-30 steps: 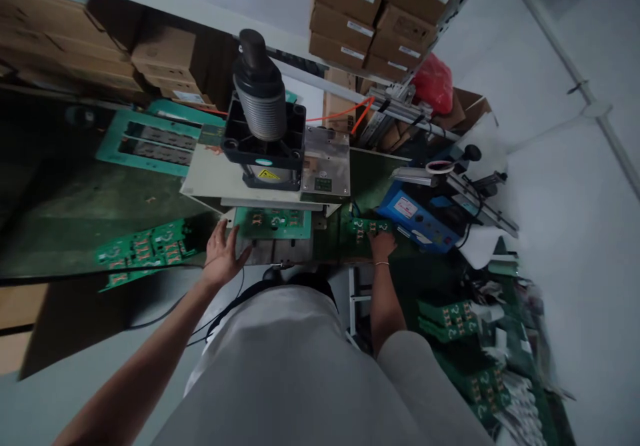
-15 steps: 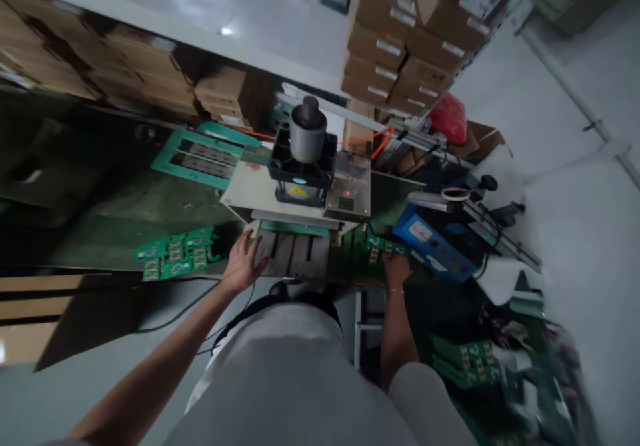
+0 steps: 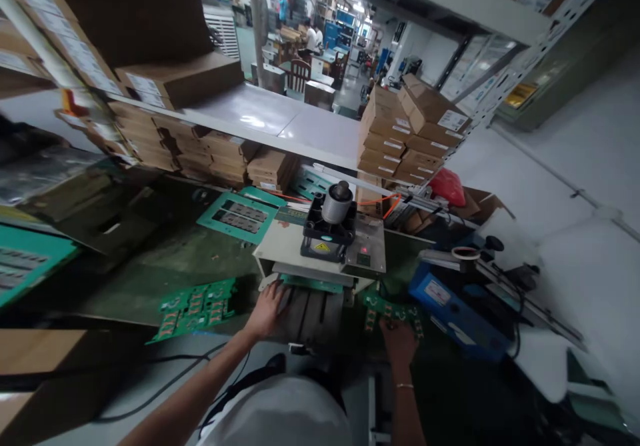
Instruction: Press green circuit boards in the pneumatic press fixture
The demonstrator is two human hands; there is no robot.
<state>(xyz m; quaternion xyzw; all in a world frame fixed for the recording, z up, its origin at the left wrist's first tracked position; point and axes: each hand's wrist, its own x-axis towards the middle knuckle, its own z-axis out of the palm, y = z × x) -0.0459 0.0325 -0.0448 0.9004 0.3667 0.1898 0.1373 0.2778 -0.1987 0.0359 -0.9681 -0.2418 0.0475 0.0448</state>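
In the head view, my left hand [image 3: 266,311] lies at the left edge of the slotted metal base [image 3: 313,316] of a small press [image 3: 280,241]. Its fingers are stretched forward and hold nothing. To the right of the press, my right hand [image 3: 400,343] has its fingers closed at the near edge of a green circuit board [image 3: 395,309]; the fingertips are partly hidden. More green circuit boards [image 3: 195,307] lie on the bench left of my left hand. A green plate [image 3: 310,283] sits under the press head.
A blue machine [image 3: 450,306] with a tape roll stands right of the press. Green frames [image 3: 240,216] lie behind left. Cardboard boxes [image 3: 395,139] are stacked on the shelf [image 3: 320,123]. Cables [image 3: 165,399] hang below the bench edge. People are far off beyond the shelf.
The view has tilted up, showing the room beyond the shelf. My left hand stays by the press base. My right hand remains at the circuit board on the right.
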